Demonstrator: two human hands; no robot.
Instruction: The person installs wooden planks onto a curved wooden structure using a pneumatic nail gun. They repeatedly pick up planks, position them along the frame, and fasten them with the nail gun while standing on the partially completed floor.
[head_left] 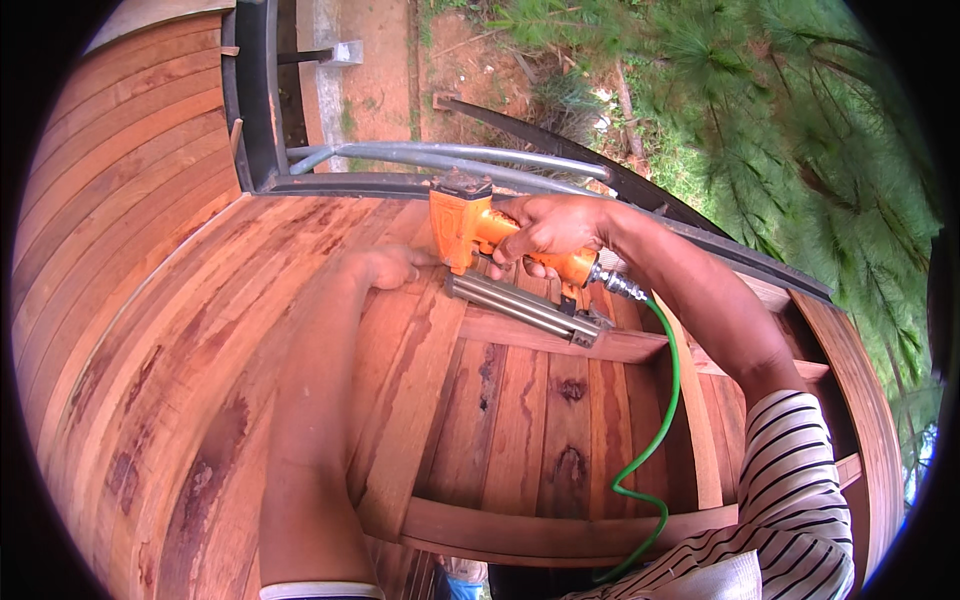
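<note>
Right hand (560, 225) and left hand (385, 268) meet near the far edge of the boards in the head view. The right is wrapped firmly around the grip of an orange pneumatic nailer (460, 225); the left, slightly blurred, lies over the planks (200, 330) with fingers stretched toward the tool's nose, and whether it grips anything cannot be told.

Just beyond both hands runs a dark metal beam (330, 186), leaving little planked surface on that side. Wider planking spreads left of the left forearm, up to a slatted wood panel (130, 130). Right of it, wooden strips frame a recessed bay, its near side closed by a curved strip (570, 530).

The nailer sits between the hands, its silver magazine (525, 310) slanting over the bay's far corner.

Counted: two hands, one nailer, one magazine, one green air hose (672, 390) joined by metal fittings (620, 284).
</note>
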